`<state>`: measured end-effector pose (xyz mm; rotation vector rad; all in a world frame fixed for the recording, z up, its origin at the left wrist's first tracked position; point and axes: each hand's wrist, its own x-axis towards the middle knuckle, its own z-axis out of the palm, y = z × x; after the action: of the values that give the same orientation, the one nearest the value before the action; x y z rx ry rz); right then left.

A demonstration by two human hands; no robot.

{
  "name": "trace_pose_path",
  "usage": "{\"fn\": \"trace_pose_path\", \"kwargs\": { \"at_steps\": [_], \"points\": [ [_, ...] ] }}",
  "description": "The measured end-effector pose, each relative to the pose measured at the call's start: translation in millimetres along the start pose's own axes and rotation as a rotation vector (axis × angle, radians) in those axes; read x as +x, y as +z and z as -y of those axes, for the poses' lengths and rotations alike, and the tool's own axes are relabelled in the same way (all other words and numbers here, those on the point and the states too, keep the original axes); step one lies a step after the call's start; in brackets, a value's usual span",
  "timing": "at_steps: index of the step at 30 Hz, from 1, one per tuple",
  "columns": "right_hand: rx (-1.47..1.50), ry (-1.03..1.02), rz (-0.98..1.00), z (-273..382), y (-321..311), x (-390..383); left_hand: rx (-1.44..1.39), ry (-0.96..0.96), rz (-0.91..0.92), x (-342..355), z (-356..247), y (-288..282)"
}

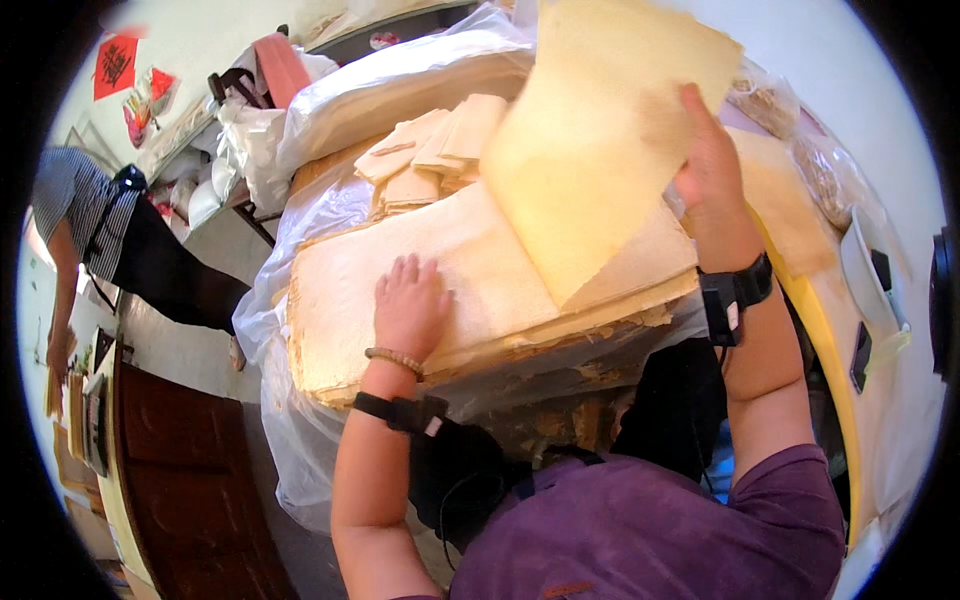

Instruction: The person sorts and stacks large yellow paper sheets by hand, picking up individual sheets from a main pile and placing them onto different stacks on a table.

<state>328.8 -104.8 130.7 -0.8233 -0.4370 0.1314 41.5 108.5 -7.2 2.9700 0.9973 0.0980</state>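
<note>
A thick stack of large, thin cream sheets (345,285) lies in front of me, its layered edges rough along the near side. My left hand (408,305) rests flat on the top sheet, fingers spread and holding nothing. On the right, my right hand (712,175) grips the side edge of a yellowish sheet (575,150) between thumb and fingers; some fingers are hidden behind it. That sheet stands raised and slightly curved, its lower corner touching the stack. Beyond the stack sit piles of smaller cream pieces (445,145).
Clear plastic (300,450) drapes around the stack, with a white bundle (390,85) behind it. A table at right holds more sheets (785,190), bagged goods (825,180), a white tray (870,265) and a phone (860,357). Another person (130,220) bends beside a dark wooden cabinet (190,470) at left.
</note>
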Motion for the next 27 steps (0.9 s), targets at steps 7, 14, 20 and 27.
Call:
{"fn": "trace_pose_path", "kwargs": {
  "at_steps": [7,14,20,27],
  "points": [
    [0.11,0.004,0.306,35.4,-33.2,58.3,-0.158,0.292,-0.16,22.7,-53.8,25.2],
    [-0.08,-0.207,-0.207,207.9,-186.9,158.9,-0.135,0.283,-0.159,24.0,-53.7,30.2],
    [-0.21,-0.289,-0.405,336.9,-283.8,186.6,-0.138,0.333,-0.173,25.9,-59.4,26.5],
    [-0.221,-0.367,-0.522,400.6,-326.9,178.0,-0.129,0.328,-0.154,27.0,-56.4,27.2]
  ]
}}
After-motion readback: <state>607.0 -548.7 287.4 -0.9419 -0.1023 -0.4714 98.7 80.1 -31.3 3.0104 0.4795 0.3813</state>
